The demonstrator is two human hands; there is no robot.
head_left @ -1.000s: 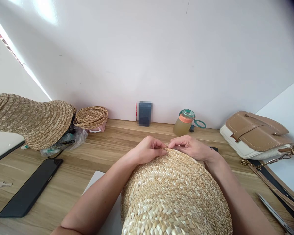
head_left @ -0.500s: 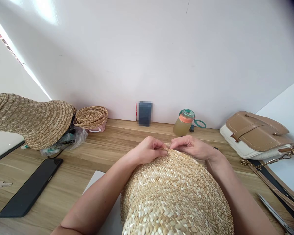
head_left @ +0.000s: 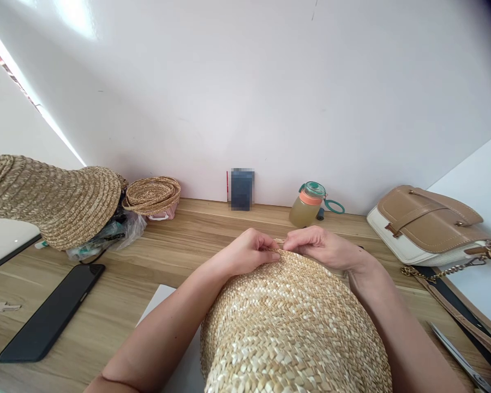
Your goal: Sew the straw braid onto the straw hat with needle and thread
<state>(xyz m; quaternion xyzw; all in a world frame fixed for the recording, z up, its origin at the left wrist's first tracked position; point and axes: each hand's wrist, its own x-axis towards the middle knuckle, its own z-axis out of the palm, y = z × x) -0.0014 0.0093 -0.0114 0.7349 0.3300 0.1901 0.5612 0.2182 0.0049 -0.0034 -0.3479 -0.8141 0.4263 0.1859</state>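
Head view, single camera: worn on the person's head, facing forward and down across the wooden bench (head_left: 213, 229) toward a white wall. Close range; the straw hat (head_left: 294, 327) fills the lower centre, forearms entering from the bottom edge.

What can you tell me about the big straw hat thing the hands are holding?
The straw hat is pale yellow, woven from flat braided straw in rows that run round it. It lies on its side over a white sheet on the wooden table, its far edge pointing at the wall. The left hand and right hand both pinch that far edge, close together.
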